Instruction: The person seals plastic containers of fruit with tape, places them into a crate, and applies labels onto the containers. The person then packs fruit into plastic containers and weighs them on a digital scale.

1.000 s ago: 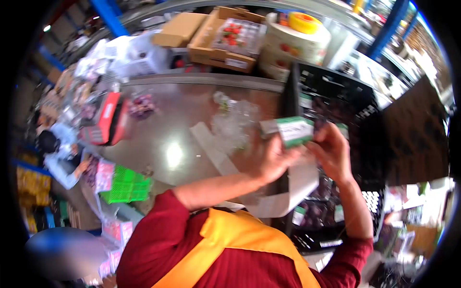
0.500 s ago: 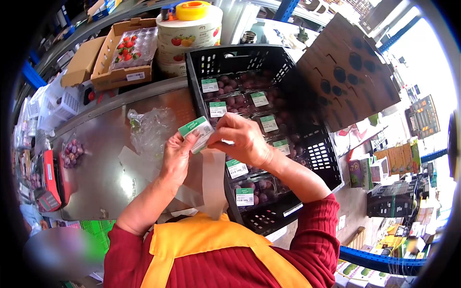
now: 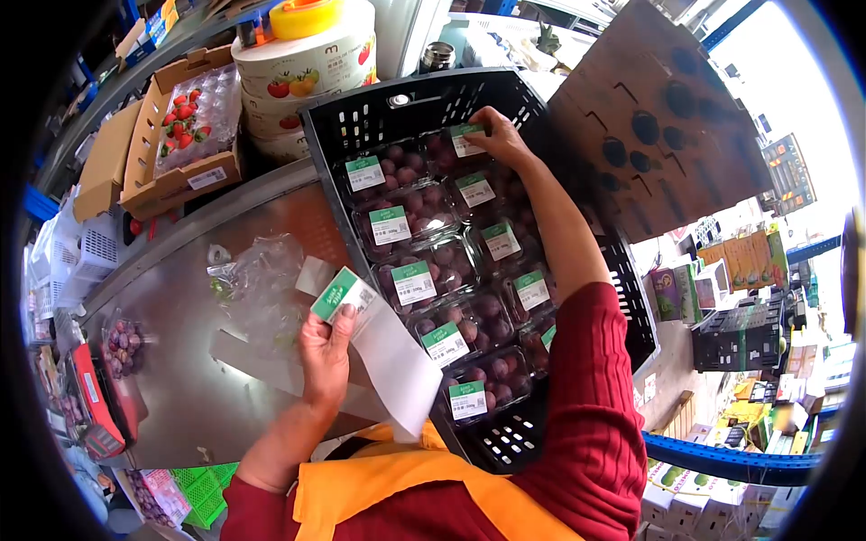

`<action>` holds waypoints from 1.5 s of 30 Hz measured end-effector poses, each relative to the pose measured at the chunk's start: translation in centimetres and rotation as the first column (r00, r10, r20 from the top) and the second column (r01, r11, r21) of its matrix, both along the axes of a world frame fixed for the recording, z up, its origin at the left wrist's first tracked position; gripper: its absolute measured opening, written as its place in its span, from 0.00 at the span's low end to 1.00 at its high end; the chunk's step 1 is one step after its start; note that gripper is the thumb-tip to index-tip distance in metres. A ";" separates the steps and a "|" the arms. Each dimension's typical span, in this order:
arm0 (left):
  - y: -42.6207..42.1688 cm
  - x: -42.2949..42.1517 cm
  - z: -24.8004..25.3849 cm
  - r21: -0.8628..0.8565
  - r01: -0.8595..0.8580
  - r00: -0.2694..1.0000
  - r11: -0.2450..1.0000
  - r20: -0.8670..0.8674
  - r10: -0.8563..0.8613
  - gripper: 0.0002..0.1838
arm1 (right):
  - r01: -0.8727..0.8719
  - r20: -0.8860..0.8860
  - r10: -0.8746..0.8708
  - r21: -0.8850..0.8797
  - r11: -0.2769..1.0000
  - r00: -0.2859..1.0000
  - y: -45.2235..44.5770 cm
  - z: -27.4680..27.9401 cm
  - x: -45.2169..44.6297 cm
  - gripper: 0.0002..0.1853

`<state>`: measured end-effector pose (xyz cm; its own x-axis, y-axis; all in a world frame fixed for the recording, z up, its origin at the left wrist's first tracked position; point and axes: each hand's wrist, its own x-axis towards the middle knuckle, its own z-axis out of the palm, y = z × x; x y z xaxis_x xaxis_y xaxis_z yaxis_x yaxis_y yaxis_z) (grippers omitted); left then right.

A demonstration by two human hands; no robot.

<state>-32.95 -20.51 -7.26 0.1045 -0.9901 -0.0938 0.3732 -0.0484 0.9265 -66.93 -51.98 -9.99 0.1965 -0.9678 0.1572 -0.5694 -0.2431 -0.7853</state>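
My left hand point(image 3: 327, 356) pinches a backing strip point(image 3: 397, 361) that carries a green-and-white label point(image 3: 343, 296) at its top end; the strip hangs toward my apron. My right hand point(image 3: 502, 137) reaches to the far end of a black plastic crate point(image 3: 327, 149). Its fingers are on a label point(image 3: 465, 141) lying over a clear pack of plums point(image 3: 442, 151); whether the label is stuck down I cannot tell. Several more clear plum packs point(image 3: 487, 379) stand in rows in the crate, with green-and-white labels on their lids.
Crumpled clear plastic point(image 3: 257, 275) lies on the metal table point(image 3: 189, 361). Behind it are a cardboard box point(image 3: 144, 171) with strawberries and stacked label rolls point(image 3: 307, 68). At the left sit a bag of grape-like fruit point(image 3: 122, 347) and a red scale point(image 3: 95, 397). A cardboard flap point(image 3: 658, 117) rises beside the crate.
My right hand has left the strip and moved forward to the crate's far end, where a label now shows under its fingers. The left hand with the strip has lowered slightly.
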 end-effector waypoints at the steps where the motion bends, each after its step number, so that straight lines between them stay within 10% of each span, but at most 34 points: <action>1: 0.0 0.1 -0.2 -0.010 -0.001 0.999 1.000 0.043 0.002 0.10 | -0.051 -0.052 0.051 0.005 0.999 0.997 -1.0 -0.7 0.3 0.21; 5: 0.2 0.9 -0.7 0.020 0.007 0.993 1.000 0.116 -0.009 0.13 | -0.051 -0.308 0.020 -0.092 0.994 0.951 -2.8 -4.6 1.1 0.24; 8: 0.1 1.1 -1.4 0.031 0.021 0.989 0.999 0.145 -0.025 0.14 | 0.388 -0.357 -0.538 -0.412 0.824 0.764 -1.3 -5.3 2.3 0.25; 10: -0.5 1.4 -0.9 0.022 0.030 0.970 0.999 0.240 -0.034 0.16 | 0.450 -0.261 -0.617 -0.488 0.748 0.743 -0.7 -5.1 3.0 0.22; 12: -0.8 1.8 1.1 -0.009 0.077 0.995 0.997 0.062 -0.076 0.21 | 0.488 -0.060 -0.526 -0.294 0.822 0.848 2.6 -1.2 6.7 0.19; 15: -0.3 3.5 4.6 -0.094 0.208 0.978 0.974 0.038 -0.205 0.34 | 0.052 0.277 -0.028 -0.081 0.995 0.960 11.3 7.1 12.5 0.25; 16: -0.1 4.2 5.9 -0.127 0.248 0.968 0.960 0.062 -0.242 0.35 | -0.258 0.394 0.113 0.339 0.904 0.912 14.2 9.8 13.2 0.32; 20: 1.8 7.3 9.8 -0.222 0.240 0.962 0.945 0.183 -0.201 0.34 | -0.824 0.458 0.685 0.319 0.468 0.566 22.6 14.8 18.5 0.35; 25: 6.3 10.3 13.3 -0.413 -0.012 0.964 0.911 0.238 0.121 0.30 | -0.872 0.661 0.625 0.095 0.480 0.416 25.7 16.5 25.8 0.22; 30: 12.8 14.5 13.1 -0.433 -0.159 0.944 0.887 0.196 0.265 0.33 | -0.799 0.335 0.754 -0.007 0.601 0.565 30.6 18.0 33.3 0.07; 36: 19.1 22.5 12.1 -0.417 -0.310 0.949 0.854 -0.183 0.255 0.27 | -0.811 0.464 0.704 0.056 0.582 0.538 37.6 16.2 41.3 0.07; 45: 27.5 31.0 7.6 -0.301 -0.391 0.915 0.870 -0.021 0.404 0.22 | -0.861 0.631 0.607 0.214 0.462 0.483 47.2 11.2 48.9 0.13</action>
